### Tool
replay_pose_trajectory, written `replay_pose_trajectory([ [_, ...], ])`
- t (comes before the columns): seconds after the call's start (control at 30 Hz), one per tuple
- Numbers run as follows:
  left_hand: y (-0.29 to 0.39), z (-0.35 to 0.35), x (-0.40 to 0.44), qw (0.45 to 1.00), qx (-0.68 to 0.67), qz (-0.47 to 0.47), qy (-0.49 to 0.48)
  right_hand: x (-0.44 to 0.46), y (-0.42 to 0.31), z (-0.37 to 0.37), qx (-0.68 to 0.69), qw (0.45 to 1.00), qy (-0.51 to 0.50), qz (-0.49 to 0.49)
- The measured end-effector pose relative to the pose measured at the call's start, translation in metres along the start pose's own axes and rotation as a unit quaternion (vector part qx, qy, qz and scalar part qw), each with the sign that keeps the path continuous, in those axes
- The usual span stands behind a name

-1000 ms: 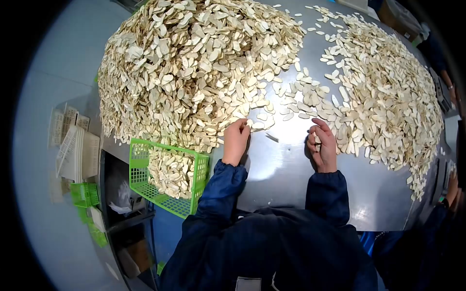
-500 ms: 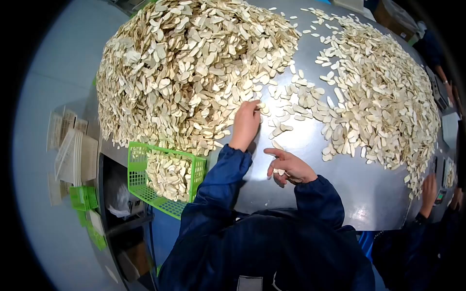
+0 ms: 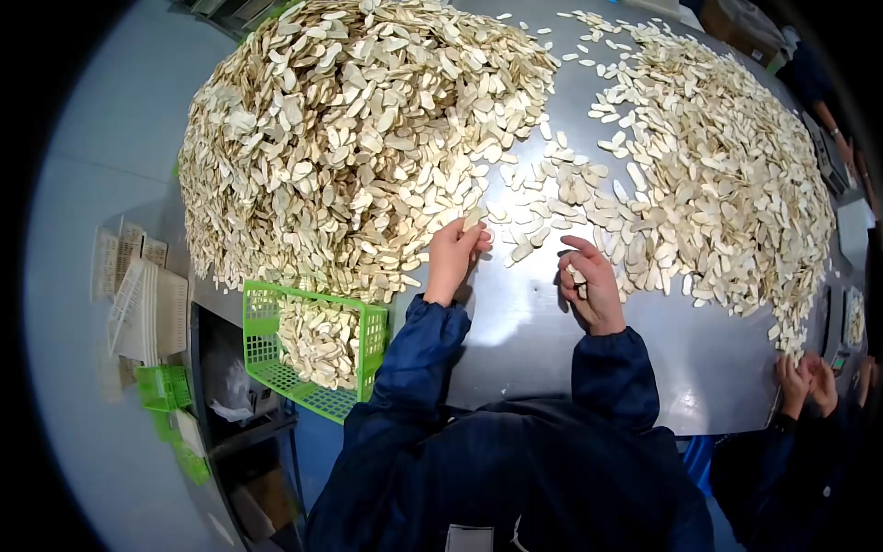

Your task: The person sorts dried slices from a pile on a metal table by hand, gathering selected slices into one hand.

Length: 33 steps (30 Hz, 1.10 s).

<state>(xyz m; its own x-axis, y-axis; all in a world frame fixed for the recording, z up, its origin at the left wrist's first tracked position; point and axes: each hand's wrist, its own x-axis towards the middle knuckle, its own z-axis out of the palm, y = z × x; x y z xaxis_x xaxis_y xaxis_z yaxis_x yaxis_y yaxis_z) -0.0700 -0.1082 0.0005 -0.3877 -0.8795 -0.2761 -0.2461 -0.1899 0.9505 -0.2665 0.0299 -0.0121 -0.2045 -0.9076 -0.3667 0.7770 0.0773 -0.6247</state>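
Pale, flat oval dried slices cover much of the metal table. My left hand (image 3: 451,256) pinches one dried slice (image 3: 474,219) at the right edge of the large heap (image 3: 368,138). My right hand (image 3: 591,283) is curled around a few slices (image 3: 577,274), with the index finger partly extended. It is just left of the lower, wider pile (image 3: 727,175). Between my hands and farther back, loose slices (image 3: 524,248) are scattered on the table. Some of what my right hand holds is hidden by its fingers.
A green plastic basket (image 3: 377,345) with slices inside stands at the table's left front edge. White trays (image 3: 152,308) and small green baskets (image 3: 164,386) are at the far left. A co-worker's hands (image 3: 809,385) are at the right, near a scale (image 3: 835,361).
My right hand has moved right and away from my body, turning upward. My left hand has shifted slightly left and closer, with a slice in its fingertips. The co-worker's hands came together.
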Motion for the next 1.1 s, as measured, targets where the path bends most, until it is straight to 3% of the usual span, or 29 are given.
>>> replay_pose_trajectory([
  [0.07,-0.001,-0.001,-0.006,0.994,-0.101,-0.036,-0.020,0.000,0.003,0.003,0.002,1.000,-0.011,0.012],
  [0.2,0.008,-0.001,-0.019,0.978,-0.177,-0.096,-0.048,0.001,0.005,0.004,-0.003,1.000,-0.008,0.017],
  [0.3,0.005,-0.001,-0.021,0.982,-0.147,-0.108,-0.054,0.000,0.004,0.005,-0.010,1.000,0.003,0.014],
  [0.4,-0.004,0.003,-0.017,0.994,-0.040,-0.085,-0.050,-0.003,0.004,0.010,-0.050,0.998,-0.034,0.034],
  [0.53,0.006,0.024,-0.022,0.968,0.249,0.028,0.002,-0.008,0.000,0.018,-0.117,0.991,-0.034,0.049],
  [0.57,-0.012,0.027,-0.017,0.951,0.279,0.131,0.035,-0.006,0.002,0.015,-0.129,0.989,-0.045,0.055],
  [0.67,0.008,0.037,-0.027,0.948,0.263,0.173,0.038,-0.010,0.002,0.018,-0.160,0.978,-0.088,0.097],
  [0.7,0.008,0.034,-0.025,0.964,0.236,0.119,0.033,-0.009,0.002,0.019,-0.166,0.971,-0.116,0.125],
  [0.83,-0.005,-0.001,-0.009,0.914,0.318,0.174,0.185,-0.012,0.014,0.032,-0.166,0.963,-0.145,0.159],
  [0.87,-0.003,-0.010,-0.005,0.922,0.312,0.145,0.176,-0.014,0.017,0.039,-0.159,0.961,-0.146,0.176],
  [0.93,-0.015,-0.024,0.005,0.878,0.358,0.219,0.230,-0.011,0.028,0.042,-0.125,0.955,-0.181,0.199],
  [1.03,-0.012,-0.028,0.007,0.886,0.386,0.159,0.201,-0.001,0.018,0.034,-0.107,0.976,-0.086,0.172],
  [1.1,-0.017,-0.028,0.008,0.892,0.372,0.203,0.154,0.011,0.004,0.005,-0.087,0.996,-0.004,0.023],
])
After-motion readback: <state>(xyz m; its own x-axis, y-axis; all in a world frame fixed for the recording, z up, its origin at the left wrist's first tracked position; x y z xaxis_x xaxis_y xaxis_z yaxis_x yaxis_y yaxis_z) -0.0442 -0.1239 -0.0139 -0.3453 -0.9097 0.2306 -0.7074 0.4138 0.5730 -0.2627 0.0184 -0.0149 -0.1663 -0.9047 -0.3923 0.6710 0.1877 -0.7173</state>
